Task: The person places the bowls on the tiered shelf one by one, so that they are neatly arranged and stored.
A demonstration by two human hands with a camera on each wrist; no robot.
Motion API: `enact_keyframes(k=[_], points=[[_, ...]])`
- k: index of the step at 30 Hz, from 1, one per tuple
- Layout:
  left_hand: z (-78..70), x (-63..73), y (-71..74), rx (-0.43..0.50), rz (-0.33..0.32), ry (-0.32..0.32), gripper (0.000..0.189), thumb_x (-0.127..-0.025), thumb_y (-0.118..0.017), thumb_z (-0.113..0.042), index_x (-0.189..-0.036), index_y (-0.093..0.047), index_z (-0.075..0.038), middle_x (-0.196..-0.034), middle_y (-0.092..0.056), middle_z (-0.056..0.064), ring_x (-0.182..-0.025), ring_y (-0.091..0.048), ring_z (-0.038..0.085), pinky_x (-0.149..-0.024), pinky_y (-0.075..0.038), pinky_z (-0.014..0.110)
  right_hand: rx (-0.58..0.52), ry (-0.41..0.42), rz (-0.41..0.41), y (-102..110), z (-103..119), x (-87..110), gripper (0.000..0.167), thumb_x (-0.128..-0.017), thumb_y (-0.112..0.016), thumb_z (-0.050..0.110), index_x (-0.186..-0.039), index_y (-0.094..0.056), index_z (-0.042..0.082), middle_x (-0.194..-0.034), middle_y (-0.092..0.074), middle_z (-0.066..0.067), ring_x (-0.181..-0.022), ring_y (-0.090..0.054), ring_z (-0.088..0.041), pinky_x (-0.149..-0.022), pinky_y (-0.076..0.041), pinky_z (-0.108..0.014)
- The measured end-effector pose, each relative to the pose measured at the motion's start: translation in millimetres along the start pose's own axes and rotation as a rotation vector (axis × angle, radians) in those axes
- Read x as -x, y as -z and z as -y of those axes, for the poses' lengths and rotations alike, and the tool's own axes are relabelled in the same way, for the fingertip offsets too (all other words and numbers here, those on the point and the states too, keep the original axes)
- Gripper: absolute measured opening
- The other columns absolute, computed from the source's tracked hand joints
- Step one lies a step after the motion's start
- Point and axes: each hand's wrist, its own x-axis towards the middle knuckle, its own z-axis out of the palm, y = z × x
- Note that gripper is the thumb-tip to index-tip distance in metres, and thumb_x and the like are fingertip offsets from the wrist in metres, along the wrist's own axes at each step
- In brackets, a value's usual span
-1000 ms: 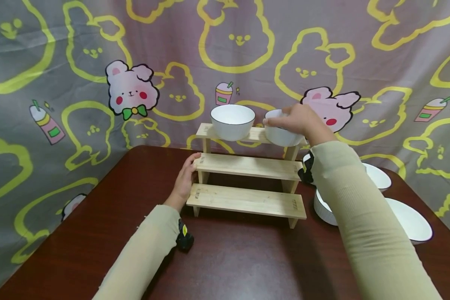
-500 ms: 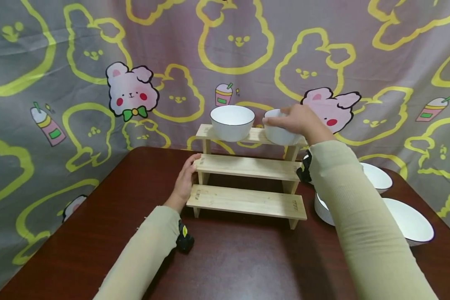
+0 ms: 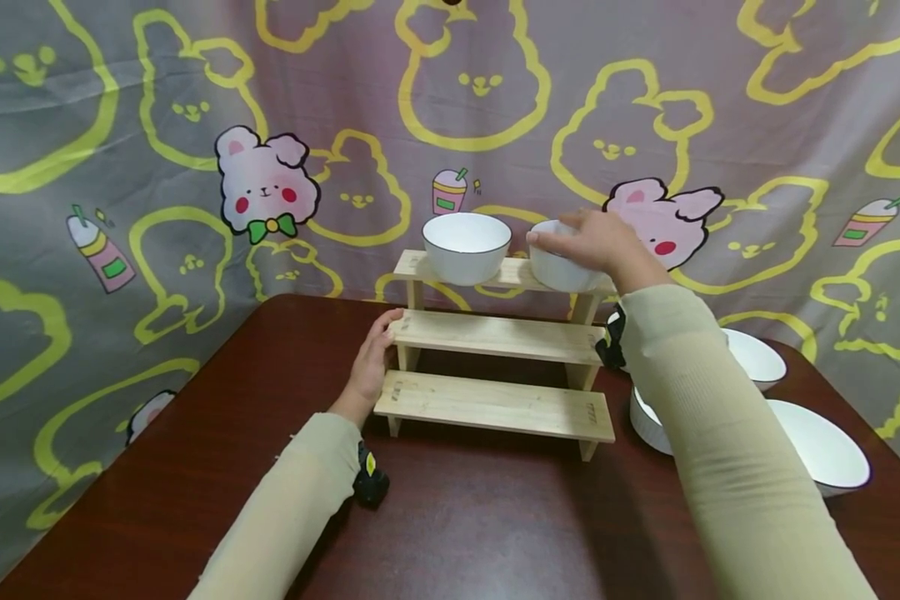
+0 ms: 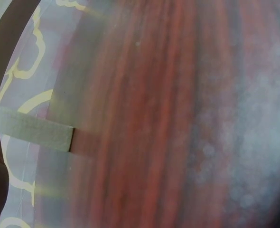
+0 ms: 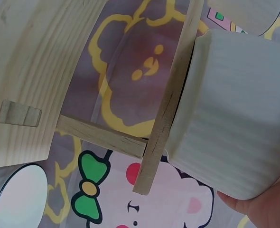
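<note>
A three-tier wooden display stand (image 3: 495, 333) stands on the table. My left hand (image 3: 367, 367) holds its left side, with fingertips at the end of the middle shelf. Only a dark sliver of that hand shows in the left wrist view, below a wooden piece (image 4: 31, 126). On the top shelf, my right hand (image 3: 596, 242) grips the rim of a white bowl (image 3: 558, 271) at the right end. The right wrist view shows this bowl's ribbed side (image 5: 230, 109) resting against the shelf board (image 5: 166, 104). A second white bowl (image 3: 467, 262), dark-rimmed, sits to its left, apart from it.
Right of the stand, partly behind my right sleeve, are a ribbed white bowl (image 3: 648, 425) and two white, slanted-rim dishes, the back one (image 3: 756, 357) and the front one (image 3: 825, 446). A patterned cloth (image 3: 480, 100) hangs behind the dark wooden table (image 3: 480, 517).
Almost nothing differs. The right hand keeps its grip on the bowl at the top shelf's right end, and the left hand stays on the stand. The head view shifts very slightly.
</note>
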Motion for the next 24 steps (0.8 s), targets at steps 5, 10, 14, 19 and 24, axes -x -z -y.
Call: enact_keyframes(k=[5,10,14,19,24], points=[[6.5,1.0,2.6,0.022,0.015,-0.091,0.052,-0.095,-0.033,-0.037,-0.137,-0.039,-0.008,-0.141,-0.035,0.015,-0.113,-0.042,0.024,-0.092,-0.032,0.038,-0.004,0.005,-0.008,1,0,2.6,0.096,-0.074,-0.045,0.076,-0.146,-0.029,0.014,-0.147,-0.029,-0.020,-0.126,-0.034,-0.042,-0.096,-0.033,-0.056],[2.6,1.4,1.1,0.012,0.006,-0.038,0.050,-0.096,-0.030,-0.029,-0.138,-0.035,-0.002,-0.142,-0.032,0.020,-0.114,-0.040,0.025,-0.093,-0.031,0.040,0.008,0.027,-0.031,3,0,6.2,0.092,-0.077,-0.045,0.073,-0.146,-0.029,0.015,-0.149,-0.026,-0.019,-0.131,-0.029,-0.042,-0.098,-0.031,-0.056],[-5.0,2.2,-1.0,0.022,-0.010,0.026,0.046,-0.098,-0.025,-0.016,-0.139,-0.031,0.002,-0.143,-0.031,0.021,-0.110,-0.041,0.016,-0.092,-0.032,0.033,-0.005,0.043,-0.042,6,-1,10.5,0.091,-0.076,-0.047,0.072,-0.146,-0.030,0.016,-0.150,-0.026,-0.018,-0.132,-0.028,-0.041,-0.099,-0.030,-0.055],[-6.8,1.9,-1.1,0.035,-0.004,0.050,0.045,-0.098,-0.023,-0.013,-0.141,-0.029,0.001,-0.144,-0.030,0.020,-0.110,-0.040,0.014,-0.093,-0.031,0.031,-0.017,0.085,-0.059,11,-5,19.2,0.087,-0.079,-0.048,0.068,-0.146,-0.031,0.015,-0.150,-0.026,-0.017,-0.135,-0.025,-0.038,-0.104,-0.024,-0.055],[-5.7,2.1,-1.4,0.022,-0.011,0.046,0.045,-0.097,-0.024,-0.015,-0.139,-0.032,0.000,-0.143,-0.031,0.020,-0.116,-0.039,0.023,-0.095,-0.030,0.034,-0.024,0.134,-0.092,15,-9,29.1,0.083,-0.081,-0.049,0.064,-0.145,-0.032,0.015,-0.150,-0.027,-0.014,-0.137,-0.022,-0.035,-0.106,-0.020,-0.055]])
